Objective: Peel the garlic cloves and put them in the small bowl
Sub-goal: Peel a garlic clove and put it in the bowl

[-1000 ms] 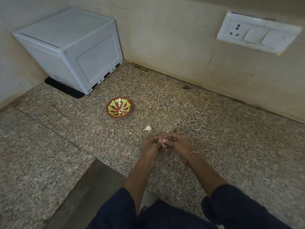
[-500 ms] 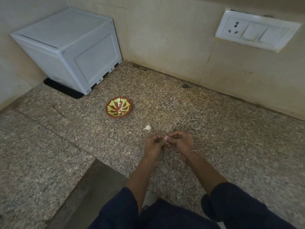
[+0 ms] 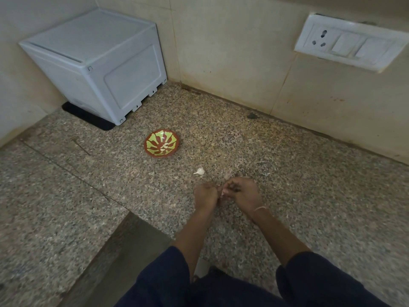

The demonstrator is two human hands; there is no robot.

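Observation:
My left hand point(image 3: 206, 194) and my right hand point(image 3: 243, 191) meet over the granite counter, fingers curled, both pinching one garlic clove point(image 3: 223, 192) that shows only as a pale sliver between them. An unpeeled white garlic clove point(image 3: 199, 171) lies on the counter just beyond my left hand. Farther back to the left stands the small bowl point(image 3: 152, 149), red-brown with a green and yellow pattern, and a few peeled cloves point(image 3: 164, 147) lie inside it.
A light grey plastic box point(image 3: 99, 63) on a black mat fills the back left corner. Tiled walls close the back, with a white switch and socket plate point(image 3: 347, 42) at the right. The counter steps down at a front edge point(image 3: 115, 235) on my left.
My hands have shifted slightly while working the clove between the fingertips. The bowl and the loose clove lie where they were.

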